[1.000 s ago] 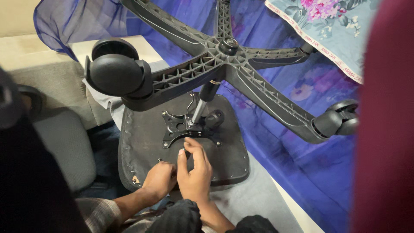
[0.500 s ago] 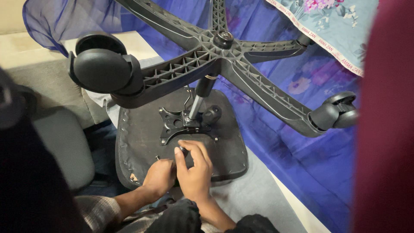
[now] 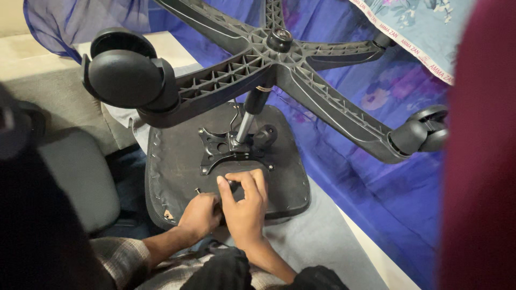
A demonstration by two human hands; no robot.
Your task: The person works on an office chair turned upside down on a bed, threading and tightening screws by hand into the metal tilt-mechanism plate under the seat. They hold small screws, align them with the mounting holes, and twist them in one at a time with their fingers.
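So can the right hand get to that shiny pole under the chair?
Probably yes. The right hand rests on the seat underside, close to the metal plate where the shiny pole rises. Nothing lies between; the wheeled base sits higher up.

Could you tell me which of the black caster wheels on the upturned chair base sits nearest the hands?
The large black caster wheel at upper left; the other black caster wheel sits far right, farther from both hands.

A deep blue floral cloth (image 3: 376,177) drapes across the right and upper background, with sheer blue fabric (image 3: 59,21) bunched at the top left. A pale blue flowered textile (image 3: 414,27) lies in the top right corner. Grey upholstered cushions (image 3: 80,177) sit at the left, against a beige surface (image 3: 32,59). Lighting is dim and soft.
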